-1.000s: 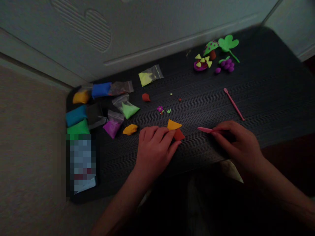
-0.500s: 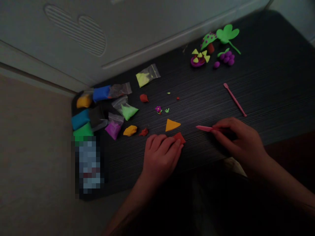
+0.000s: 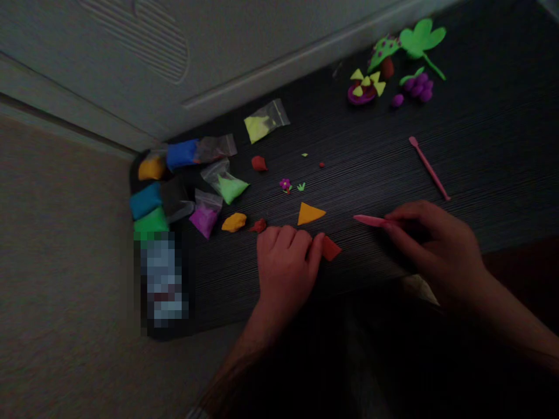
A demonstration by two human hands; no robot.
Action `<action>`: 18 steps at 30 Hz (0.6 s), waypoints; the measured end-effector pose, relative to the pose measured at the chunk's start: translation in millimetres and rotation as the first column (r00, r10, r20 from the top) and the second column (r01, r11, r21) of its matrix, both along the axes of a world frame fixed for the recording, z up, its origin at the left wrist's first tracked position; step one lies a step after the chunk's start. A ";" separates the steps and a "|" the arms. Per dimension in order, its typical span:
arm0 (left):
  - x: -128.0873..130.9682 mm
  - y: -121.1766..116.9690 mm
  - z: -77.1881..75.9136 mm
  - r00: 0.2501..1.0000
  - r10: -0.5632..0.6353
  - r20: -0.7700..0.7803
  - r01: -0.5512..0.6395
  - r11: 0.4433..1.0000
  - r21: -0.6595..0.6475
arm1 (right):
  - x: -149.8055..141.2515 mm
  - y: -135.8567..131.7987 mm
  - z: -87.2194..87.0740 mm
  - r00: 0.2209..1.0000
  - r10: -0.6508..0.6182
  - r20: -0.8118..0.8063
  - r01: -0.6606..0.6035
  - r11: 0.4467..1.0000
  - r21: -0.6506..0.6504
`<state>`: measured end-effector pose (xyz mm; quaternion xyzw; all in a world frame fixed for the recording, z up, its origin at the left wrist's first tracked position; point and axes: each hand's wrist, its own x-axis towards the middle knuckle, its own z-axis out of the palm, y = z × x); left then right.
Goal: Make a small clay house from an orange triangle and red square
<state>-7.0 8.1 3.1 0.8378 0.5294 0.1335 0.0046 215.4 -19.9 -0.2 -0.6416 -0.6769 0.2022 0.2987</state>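
My left hand [image 3: 286, 259] lies palm down with bent fingers, its thumb against the left edge of a flat red clay piece [image 3: 332, 248]. Fingertips are partly hidden under the hand. In my right hand [image 3: 430, 235], thumb and fingers pinch a pink clay knife [image 3: 368, 220], whose blade points left above the dark table [image 3: 367, 279]. A flat orange clay triangle [image 3: 311, 213] lies just beyond the red piece. Left of it sit a small clay flower [image 3: 285, 184] and a tiny green leaf sprig [image 3: 301, 187].
Bags of coloured clay, including a purple one [image 3: 204, 220], cover the table's left end. Orange [image 3: 234, 222] and red [image 3: 259, 225] lumps lie near my left hand. A pink modelling tool [image 3: 430, 169] is at right. Clay grapes [image 3: 419, 87] and a green clover [image 3: 422, 39] stand at back right.
My left hand has turned, and its thumb now lies along the red piece's left side. The red piece has shifted slightly right and nearer. The view has shifted slightly; my right hand keeps the knife.
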 end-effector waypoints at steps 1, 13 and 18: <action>2.5 1.1 0.2 0.999 0.000 -0.050 -0.001 0.999 -0.035 | 0.1 0.3 -0.5 1.000 0.006 -0.001 -0.006 1.000 0.008; 2.2 3.8 2.8 1.000 0.024 -0.001 -0.024 0.975 -0.219 | 1.6 0.6 -1.0 1.000 0.026 0.010 -0.026 0.999 0.030; 0.8 1.2 3.6 0.998 0.057 -0.007 -0.057 0.978 -0.199 | 1.7 0.6 -1.2 0.999 0.036 0.008 -0.036 0.999 0.037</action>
